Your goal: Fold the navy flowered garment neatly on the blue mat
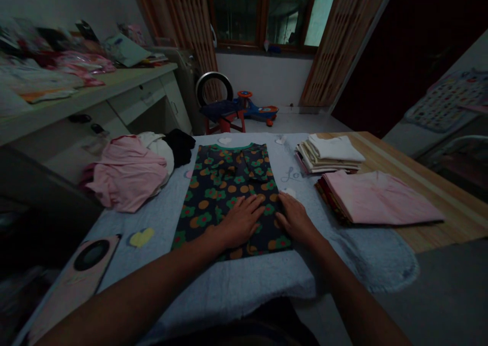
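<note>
Light is dim, but your flowered garment (231,188) reads clearly: dark cloth, green neckline at the far end, spread flat on the pale blue blanket (263,280) that covers much of the worktop (389,163). Garment serves as landmark below.

Main risk, in my judgement: creasing. What look like sleeves lie turned in over its upper part, a little bunched, so a quick sweep of your palm could drag them askew or press a wrinkle in. The blanket looks soft and loose; lean hard and it might slide, taking the garment along. A wide swing on your right could skew the pink-topped stack (381,201), just right of the garment. The white-topped stack (335,148), right of the garment's far end, seems less exposed. On your left, the pink phone-like object (72,287), nearer you than the garment, could get knocked by a careless elbow.

Position: the garment lies directly under your left hand (243,223), flat on its nearer half, fingers extended, gripping nothing. Your right hand (296,218) rests at the garment's right edge, fingers open, thumb apart; whether that thumb pins any cloth, cannot tell. Hem sits nearer you than both sets of fingers, neckline well beyond them
</note>
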Demonstrator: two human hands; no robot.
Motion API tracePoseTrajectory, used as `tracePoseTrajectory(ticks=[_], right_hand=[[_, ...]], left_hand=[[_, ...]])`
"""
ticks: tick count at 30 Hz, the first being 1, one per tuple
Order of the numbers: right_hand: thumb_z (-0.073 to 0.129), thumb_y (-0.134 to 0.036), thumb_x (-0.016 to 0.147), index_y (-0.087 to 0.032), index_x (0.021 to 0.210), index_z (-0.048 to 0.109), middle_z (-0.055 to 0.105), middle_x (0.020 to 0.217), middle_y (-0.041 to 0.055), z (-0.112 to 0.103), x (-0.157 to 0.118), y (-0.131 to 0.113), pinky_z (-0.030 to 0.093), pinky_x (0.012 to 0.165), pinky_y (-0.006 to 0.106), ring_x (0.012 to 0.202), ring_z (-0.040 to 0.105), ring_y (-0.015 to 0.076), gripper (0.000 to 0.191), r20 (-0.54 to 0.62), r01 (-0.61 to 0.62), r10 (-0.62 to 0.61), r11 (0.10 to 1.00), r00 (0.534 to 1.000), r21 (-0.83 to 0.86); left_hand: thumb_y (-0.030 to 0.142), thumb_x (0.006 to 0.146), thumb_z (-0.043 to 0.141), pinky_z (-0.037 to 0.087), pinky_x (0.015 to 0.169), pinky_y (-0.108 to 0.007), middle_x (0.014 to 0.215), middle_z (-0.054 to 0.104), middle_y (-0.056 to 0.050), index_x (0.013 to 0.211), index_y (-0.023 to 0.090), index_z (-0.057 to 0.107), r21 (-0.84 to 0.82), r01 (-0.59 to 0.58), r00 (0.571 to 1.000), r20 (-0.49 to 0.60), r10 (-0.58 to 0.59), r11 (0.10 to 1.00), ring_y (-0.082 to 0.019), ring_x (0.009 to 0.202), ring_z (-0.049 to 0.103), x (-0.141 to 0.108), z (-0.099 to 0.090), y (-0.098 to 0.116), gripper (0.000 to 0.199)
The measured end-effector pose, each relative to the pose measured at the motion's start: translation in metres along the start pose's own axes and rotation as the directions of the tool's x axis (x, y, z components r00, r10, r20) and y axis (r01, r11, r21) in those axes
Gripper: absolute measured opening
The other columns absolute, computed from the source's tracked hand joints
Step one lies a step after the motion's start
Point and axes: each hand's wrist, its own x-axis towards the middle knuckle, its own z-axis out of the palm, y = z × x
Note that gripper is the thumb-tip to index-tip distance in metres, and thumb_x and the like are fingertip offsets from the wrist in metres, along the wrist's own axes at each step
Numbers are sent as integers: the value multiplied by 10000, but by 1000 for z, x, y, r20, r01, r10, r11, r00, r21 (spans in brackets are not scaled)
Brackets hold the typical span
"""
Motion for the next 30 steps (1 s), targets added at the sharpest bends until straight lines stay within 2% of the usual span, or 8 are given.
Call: tracePoseTrajectory(ticks=[2,5,9,14,17,20,25,30], right_hand=[[516,-281,886,-147,1262,527,554,1319,160,-10,-16,-3,371,1054,442,1251,470,269,399,-17,29,-28,998,999,64],[566,-277,842,-175,1087,557,587,1126,109,-22,-43,-9,422,951,382,1074,519,243,266,31,28,-32,993,999,118],[593,-264,790,-175,1136,521,556,1148,109,-22,-68,-15,397,959,399,1083,493,254,364,52,42,-48,993,998,107],[572,-234,762,-182,1136,523,571,1148,110,-9,-72,-12,387,952,405,1083,503,266,380,-23,54,-52,995,998,82],[546,-250,806,-177,1086,541,598,1085,105,-4,-68,-13,398,915,390,1029,525,257,289,-84,26,-19,996,996,85],[520,-253,832,-173,1043,555,607,1031,99,-1,-64,-20,402,896,383,996,528,252,229,-116,-38,46,997,992,65],[529,-166,728,-180,1045,546,595,1033,100,7,-64,-28,404,886,390,997,508,267,318,-130,-91,85,995,988,-37],[484,-94,704,-194,983,501,567,993,104,15,-68,-27,418,876,390,976,495,265,298,-195,-98,95,995,976,-6]], left_hand=[[236,907,538,306,1132,-466,1445,496,-101,1276,217,550,-69,-93,996,-23,92,993,-263,1357,414,-8,-10,11,369],[325,870,609,435,995,-384,1222,605,-74,1114,216,606,-167,-156,985,46,166,974,-231,1133,555,-19,-21,25,267],[325,824,651,481,879,-364,1092,610,-69,1027,203,602,-105,-86,992,87,95,991,-238,1016,574,-28,-18,36,242],[212,891,534,496,808,-318,988,628,-46,946,209,584,-111,17,998,56,-10,994,-198,927,609,-35,-8,43,75],[188,911,503,501,761,-294,947,647,-30,935,218,581,-169,59,998,6,-59,984,-181,886,628,-39,-4,45,88],[183,938,470,509,778,-300,957,670,-36,977,217,583,-195,49,992,-102,-70,980,-180,901,639,-43,0,46,124],[162,951,461,500,877,-358,1036,680,-74,1002,201,598,-40,-33,961,-277,20,999,-201,989,632,-47,11,46,151],[197,973,483,479,871,-359,1004,660,-52,1054,190,586,156,-89,961,-244,126,984,-204,960,606,-52,20,46,132]])
